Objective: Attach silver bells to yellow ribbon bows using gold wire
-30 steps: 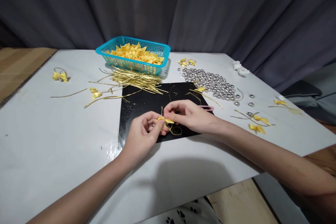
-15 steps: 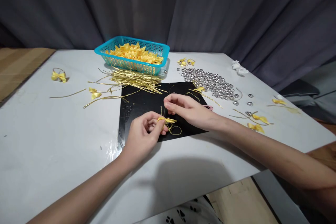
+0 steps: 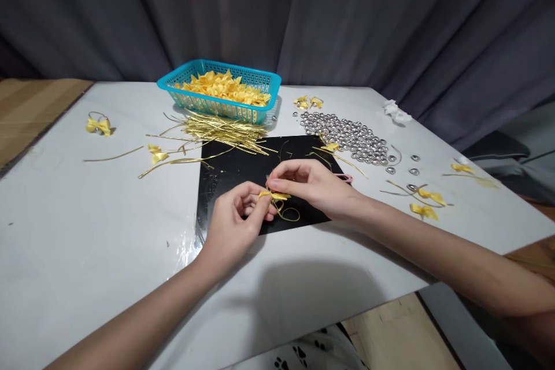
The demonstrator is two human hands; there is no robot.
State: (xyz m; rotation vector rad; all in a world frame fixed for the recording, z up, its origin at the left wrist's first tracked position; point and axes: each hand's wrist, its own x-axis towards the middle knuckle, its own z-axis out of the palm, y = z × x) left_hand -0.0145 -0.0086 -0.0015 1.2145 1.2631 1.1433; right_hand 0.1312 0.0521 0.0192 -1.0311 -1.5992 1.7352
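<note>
Between the thumb and fingers of my left hand (image 3: 237,217) is a small yellow ribbon bow (image 3: 281,196), held just above the black mat (image 3: 234,165). A thin gold cord (image 3: 293,219) hangs from the bow in a loose loop. My right hand (image 3: 310,185) is closed in a pinch right above the bow, on thin upright ends of the cord; its fingertips partly hide them. Behind the hands, a bundle of cut gold cords (image 3: 225,130) lies across the mat's far edge.
At the back stands a blue plastic basket (image 3: 219,107) full of yellow bows. Silver teardrop-shaped beads (image 3: 347,137) are spread at the right. Loose bows with cords (image 3: 425,211) lie at the far right, and a looped bow (image 3: 99,125) at the left. A pink-handled tool (image 3: 346,177) is half hidden.
My right hand has come down and slightly left, closer to the bow, its fingertips now lower on the cord ends. My left hand stays almost still with the bow.
</note>
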